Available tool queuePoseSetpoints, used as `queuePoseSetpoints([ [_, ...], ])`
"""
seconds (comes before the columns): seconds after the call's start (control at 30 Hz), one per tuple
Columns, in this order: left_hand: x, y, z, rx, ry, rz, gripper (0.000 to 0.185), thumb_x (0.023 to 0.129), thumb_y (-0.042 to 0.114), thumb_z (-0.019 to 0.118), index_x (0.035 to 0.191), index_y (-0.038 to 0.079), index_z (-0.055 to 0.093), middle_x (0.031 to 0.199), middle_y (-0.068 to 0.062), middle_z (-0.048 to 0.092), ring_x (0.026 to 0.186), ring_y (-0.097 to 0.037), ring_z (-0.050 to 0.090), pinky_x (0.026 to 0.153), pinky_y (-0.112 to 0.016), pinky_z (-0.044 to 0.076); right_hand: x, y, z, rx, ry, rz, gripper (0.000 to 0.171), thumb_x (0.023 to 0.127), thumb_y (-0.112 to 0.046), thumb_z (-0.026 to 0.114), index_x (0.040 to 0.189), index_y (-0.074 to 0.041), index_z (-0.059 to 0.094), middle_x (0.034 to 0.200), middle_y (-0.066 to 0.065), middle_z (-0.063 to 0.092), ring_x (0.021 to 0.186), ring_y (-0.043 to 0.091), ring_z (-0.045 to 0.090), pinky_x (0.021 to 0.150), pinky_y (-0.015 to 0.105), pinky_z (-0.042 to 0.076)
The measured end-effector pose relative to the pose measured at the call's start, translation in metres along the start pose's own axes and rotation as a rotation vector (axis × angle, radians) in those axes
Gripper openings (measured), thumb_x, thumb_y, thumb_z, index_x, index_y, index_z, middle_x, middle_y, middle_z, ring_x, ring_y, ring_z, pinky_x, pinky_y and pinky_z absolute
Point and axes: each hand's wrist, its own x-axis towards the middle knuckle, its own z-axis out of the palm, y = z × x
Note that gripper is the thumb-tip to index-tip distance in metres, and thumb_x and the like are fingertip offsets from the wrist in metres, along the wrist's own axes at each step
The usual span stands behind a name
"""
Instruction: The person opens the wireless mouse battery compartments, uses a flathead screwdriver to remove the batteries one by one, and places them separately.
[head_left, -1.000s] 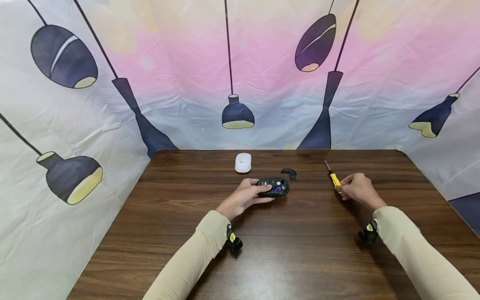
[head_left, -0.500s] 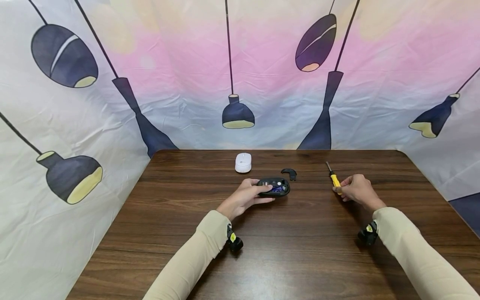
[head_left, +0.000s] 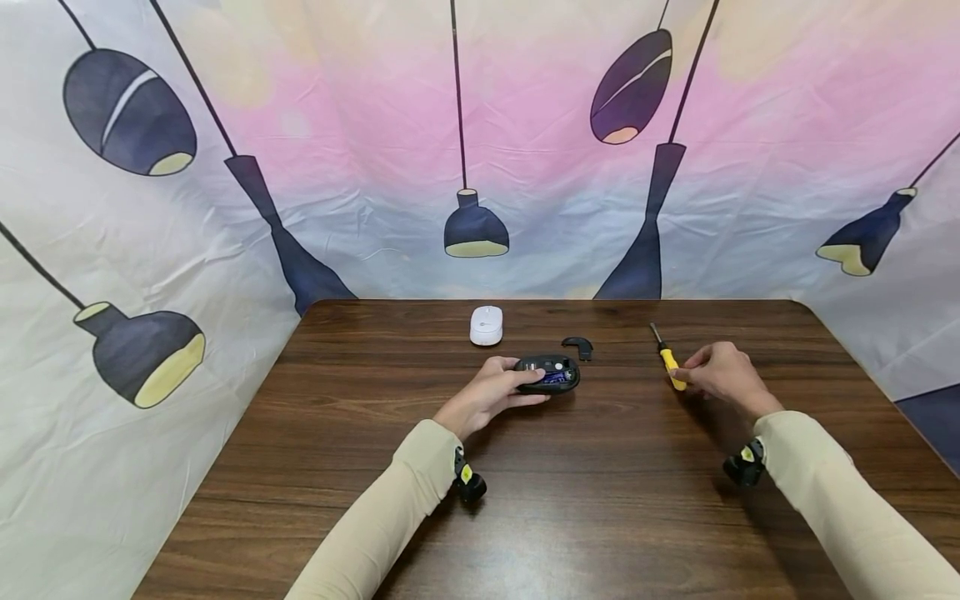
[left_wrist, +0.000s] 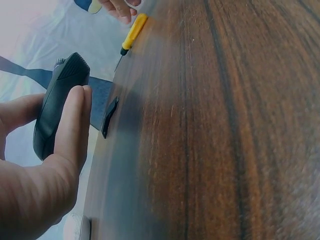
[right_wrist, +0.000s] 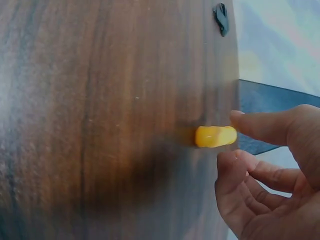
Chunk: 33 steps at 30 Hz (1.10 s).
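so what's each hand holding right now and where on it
The left hand holds the black mouse by its sides, underside up. The right hand only touches the butt end of the yellow screwdriver handle with its fingertips, not gripping.

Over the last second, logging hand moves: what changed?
The right hand let go of the yellow-handled screwdriver, which now lies on the brown wooden table; a fingertip remains close. The left hand still grips the opened black mouse, unmoved.

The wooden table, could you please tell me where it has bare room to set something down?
The table is bare in front, between the sleeves, and along its left side beyond the left hand. The back middle is crowded: white mouse, black mouse, small black cover, then the screwdriver at the right hand.
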Motion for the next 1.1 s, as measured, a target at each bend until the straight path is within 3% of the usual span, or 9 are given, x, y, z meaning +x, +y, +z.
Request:
queuePoseSetpoints([
  [0.23,0.000,0.000,0.000,0.000,-0.003,0.003,0.056,0.099,0.003,0.064,0.145,-0.013,0.036,0.143,-0.029,0.046,0.129,-0.038,0.055,0.094,-0.041,0.060,-0.002,-0.010,-0.006,-0.046,-0.019,-0.053,0.028,0.096,-0.025,0.070,0.097,0.003,0.070,0.085,0.013,0.071,0.074,0.025,0.067,0.060,0.031,0.051],
  [0.4,0.001,0.000,0.000,-0.004,-0.004,0.004,0.061,0.099,0.003,0.064,0.148,-0.012,0.032,0.144,-0.029,0.044,0.129,-0.037,0.054,0.095,-0.043,0.059,-0.003,-0.023,-0.004,-0.050,-0.052,-0.093,0.024,0.095,-0.023,0.070,0.095,0.001,0.072,0.093,0.012,0.070,0.074,0.022,0.059,0.060,0.031,0.050],
  [0.6,0.002,-0.001,0.000,0.005,-0.002,0.015,0.057,0.099,0.003,0.065,0.146,-0.012,0.036,0.142,-0.029,0.046,0.128,-0.036,0.056,0.097,-0.045,0.058,-0.005,-0.043,0.002,-0.048,-0.062,-0.179,0.022,0.095,-0.023,0.072,0.093,-0.001,0.073,0.077,0.008,0.069,0.066,0.022,0.060,0.058,0.030,0.048],
  [0.83,0.001,0.000,0.001,0.019,-0.002,0.019,0.052,0.099,0.003,0.065,0.142,-0.012,0.041,0.140,-0.029,0.049,0.125,-0.036,0.057,0.094,-0.043,0.059,-0.005,-0.061,0.012,-0.064,-0.029,-0.239,0.016,0.093,-0.021,0.075,0.088,-0.006,0.075,0.077,0.004,0.064,0.067,0.019,0.052,0.057,0.031,0.044],
  [1.1,0.001,0.000,0.001,0.028,0.000,0.024,0.053,0.099,0.003,0.065,0.142,-0.013,0.040,0.139,-0.029,0.049,0.126,-0.036,0.057,0.097,-0.046,0.058,-0.001,-0.069,0.026,-0.025,0.011,-0.388,0.007,0.093,-0.015,0.076,0.092,-0.009,0.078,0.084,0.001,0.072,0.072,0.017,0.059,0.061,0.029,0.049],
])
